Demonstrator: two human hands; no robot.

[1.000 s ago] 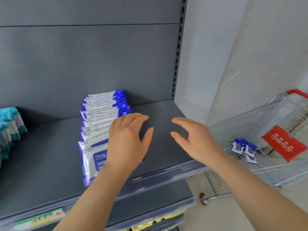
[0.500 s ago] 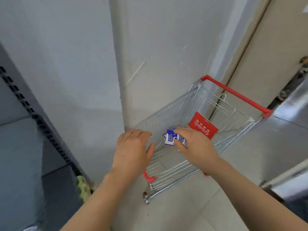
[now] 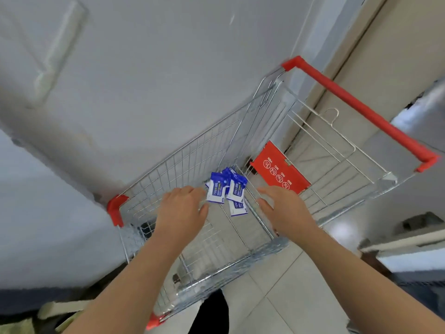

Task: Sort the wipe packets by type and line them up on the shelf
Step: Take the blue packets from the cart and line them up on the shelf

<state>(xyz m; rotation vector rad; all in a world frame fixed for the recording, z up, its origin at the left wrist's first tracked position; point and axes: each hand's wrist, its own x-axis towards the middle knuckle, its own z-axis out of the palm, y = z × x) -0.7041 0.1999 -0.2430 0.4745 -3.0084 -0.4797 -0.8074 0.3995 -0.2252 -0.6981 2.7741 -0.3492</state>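
Several blue-and-white wipe packets (image 3: pixel 226 190) lie in a small heap on the wire bottom of a shopping cart (image 3: pixel 183 165). My left hand (image 3: pixel 180 213) reaches into the cart just left of the heap, its fingertips close to the nearest packet, fingers loosely bent and holding nothing. My right hand (image 3: pixel 281 208) hovers just right of the heap, fingers extended and empty. The shelf is out of view.
The cart has a red handle (image 3: pixel 356 109) at the far right, red corner bumpers (image 3: pixel 115 208) and a red warning flap (image 3: pixel 280 173). A pale wall stands behind the cart. Light floor tiles (image 3: pixel 277 285) lie below, and a grey ledge (image 3: pixel 409 239) sits at the right.
The view swung from the shelf with its row of blue packets to the cart. Both hands moved down into the cart and now flank the packet heap; the right hand no longer touches a packet.
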